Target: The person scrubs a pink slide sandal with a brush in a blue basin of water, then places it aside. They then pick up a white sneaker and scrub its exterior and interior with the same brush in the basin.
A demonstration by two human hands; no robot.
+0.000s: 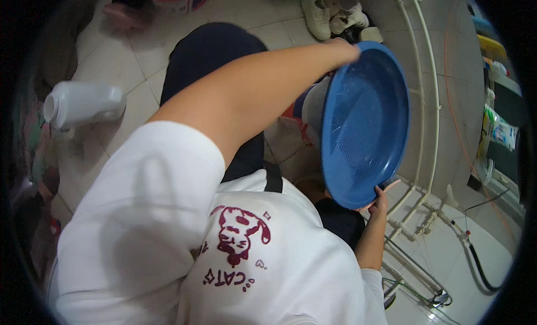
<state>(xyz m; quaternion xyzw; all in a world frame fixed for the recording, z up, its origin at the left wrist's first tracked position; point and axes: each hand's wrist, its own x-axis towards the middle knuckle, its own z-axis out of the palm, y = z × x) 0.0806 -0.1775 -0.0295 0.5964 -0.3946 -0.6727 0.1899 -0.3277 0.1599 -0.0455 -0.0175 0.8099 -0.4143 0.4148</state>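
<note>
Nearest to the camera, the wearer's white shirt (pixel 313 269) fills the lower part of the view, printed with a maroon cat. Grey tiled floor (pixel 148 51) spreads beyond it. Right of centre, a blue basin (pixel 366 126) is tipped up on edge between both hands, pale marks streaking its inside. Dark trousers (pixel 207 51) show beyond the outstretched left arm (pixel 251 95). Well apart from the basin, at far left, is a white plastic jug (pixel 89 104); pale shoes (pixel 319 20) sit near the top edge. The left hand (pixel 342 52) is blurred at the basin's upper rim, and I cannot tell how its fingers close. The right hand (pixel 380 205) pinches the lower rim. Smallest, a pink-handled brush (pixel 392 185) with dark bristles pokes out by that hand; whether it is gripped too, I cannot tell.
</note>
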